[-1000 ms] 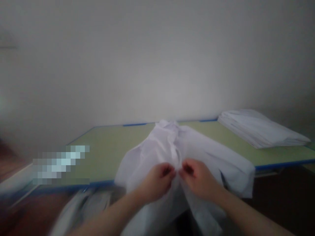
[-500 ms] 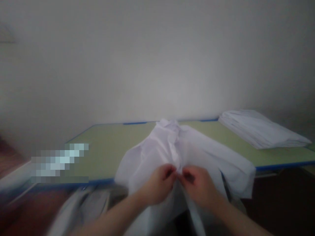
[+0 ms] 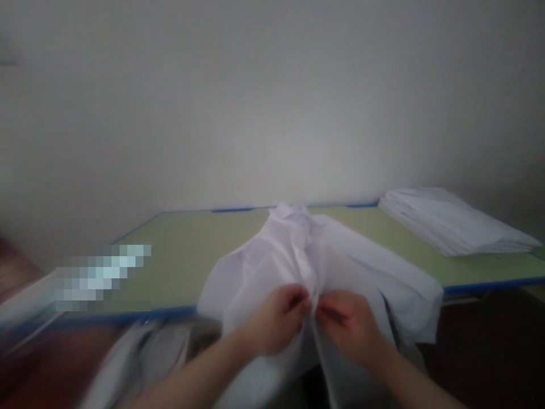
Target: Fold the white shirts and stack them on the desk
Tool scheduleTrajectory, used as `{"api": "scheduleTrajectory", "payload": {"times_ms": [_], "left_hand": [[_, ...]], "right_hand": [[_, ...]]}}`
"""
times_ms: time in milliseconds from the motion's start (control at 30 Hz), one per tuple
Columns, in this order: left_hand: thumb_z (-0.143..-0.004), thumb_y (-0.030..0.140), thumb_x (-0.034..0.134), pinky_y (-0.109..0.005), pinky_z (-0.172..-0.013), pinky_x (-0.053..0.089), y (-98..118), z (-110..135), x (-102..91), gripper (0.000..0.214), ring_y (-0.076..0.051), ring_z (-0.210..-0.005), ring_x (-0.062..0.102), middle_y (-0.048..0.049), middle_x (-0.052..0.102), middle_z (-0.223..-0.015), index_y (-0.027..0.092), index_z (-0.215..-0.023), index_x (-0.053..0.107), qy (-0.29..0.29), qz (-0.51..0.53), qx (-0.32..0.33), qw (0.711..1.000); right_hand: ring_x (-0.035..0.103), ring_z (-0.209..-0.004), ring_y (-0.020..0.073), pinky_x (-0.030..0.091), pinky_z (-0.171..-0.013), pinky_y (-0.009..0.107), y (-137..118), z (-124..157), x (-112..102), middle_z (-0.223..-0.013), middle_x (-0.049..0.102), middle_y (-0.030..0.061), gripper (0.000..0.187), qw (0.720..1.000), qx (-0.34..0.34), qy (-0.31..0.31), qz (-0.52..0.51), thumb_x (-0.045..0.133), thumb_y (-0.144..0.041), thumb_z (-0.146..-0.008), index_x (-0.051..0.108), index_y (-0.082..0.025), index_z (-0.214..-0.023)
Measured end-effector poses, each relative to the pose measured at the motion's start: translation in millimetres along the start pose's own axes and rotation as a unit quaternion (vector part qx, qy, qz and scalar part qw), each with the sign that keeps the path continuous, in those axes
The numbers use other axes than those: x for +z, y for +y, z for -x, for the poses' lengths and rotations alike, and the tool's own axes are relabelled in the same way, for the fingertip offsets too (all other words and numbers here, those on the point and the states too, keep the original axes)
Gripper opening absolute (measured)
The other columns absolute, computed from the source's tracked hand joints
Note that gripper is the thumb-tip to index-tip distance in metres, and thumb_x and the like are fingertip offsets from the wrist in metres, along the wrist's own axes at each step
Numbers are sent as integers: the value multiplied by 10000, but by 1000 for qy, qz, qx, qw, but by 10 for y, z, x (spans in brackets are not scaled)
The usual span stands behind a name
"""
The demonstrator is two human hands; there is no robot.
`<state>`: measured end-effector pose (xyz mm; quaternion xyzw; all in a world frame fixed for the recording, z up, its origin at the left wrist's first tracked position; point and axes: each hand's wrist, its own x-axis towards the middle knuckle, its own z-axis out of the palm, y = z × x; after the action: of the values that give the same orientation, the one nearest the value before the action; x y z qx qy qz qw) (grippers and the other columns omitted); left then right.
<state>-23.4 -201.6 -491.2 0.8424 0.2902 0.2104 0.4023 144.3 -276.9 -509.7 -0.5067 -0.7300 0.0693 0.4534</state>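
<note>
A white shirt lies with its collar toward the wall, its sleeves spread to both sides and its lower part hanging over the table's near edge. My left hand pinches the front edge of the shirt at the middle. Close beside it, my right hand pinches the other side of the same front opening. Both hands are closed, with fingertips nearly meeting. Any button between them is too blurred to make out. Below the hands the two front panels hang slightly apart.
A stack of folded white cloth rests at the table's back right. The green table has a blue edge and stands against a grey wall. A blurred-out patch covers something at the left. Pale fabric hangs below the table.
My hands still pinch the shirt front at nearly the same place. The fingertips have shifted slightly, with the right hand a little farther right. The view has tilted very slightly.
</note>
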Motion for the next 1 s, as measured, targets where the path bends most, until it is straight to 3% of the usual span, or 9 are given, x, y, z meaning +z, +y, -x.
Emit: {"api": "scheduleTrajectory", "payload": {"times_ms": [367, 567, 800, 1000], "left_hand": [[-827, 349, 441, -213, -508, 361, -1, -50, -99, 244, -116, -568, 524, -5, 578, -630, 155, -770, 577, -41, -20, -27, 999], [-795, 238, 422, -224, -570, 376, 74, -26, -98, 235, -120, -605, 541, -10, 618, -638, 157, -721, 631, -16, -45, -13, 999], [-786, 259, 488, -240, -566, 347, 100, -2, -44, 190, -138, -642, 531, -13, 619, -664, 158, -692, 619, 44, -96, 12, 994], [-832, 226, 423, -243, -592, 355, 91, 4, -25, 237, -133, -643, 527, -17, 598, -649, 165, -658, 573, 70, -111, 28, 991]], "right_hand": [[562, -683, 124, 391, -664, 228, -33, -66, -37, -708, 640, 18, 126, 994, -52, -22, 98, 565, -246, -806, 676, -197, -772], [539, -652, 116, 352, -624, 226, -10, -131, -72, -671, 613, 10, 121, 990, -49, -51, 123, 583, -241, -796, 664, -184, -726], [561, -706, 139, 366, -654, 245, -16, -164, -65, -713, 636, 19, 114, 989, -15, -45, 139, 589, -249, -800, 680, -190, -764], [583, -685, 129, 407, -642, 231, -85, -163, -52, -740, 667, 18, 116, 996, 80, -46, 9, 591, -246, -783, 689, -183, -786]]}}
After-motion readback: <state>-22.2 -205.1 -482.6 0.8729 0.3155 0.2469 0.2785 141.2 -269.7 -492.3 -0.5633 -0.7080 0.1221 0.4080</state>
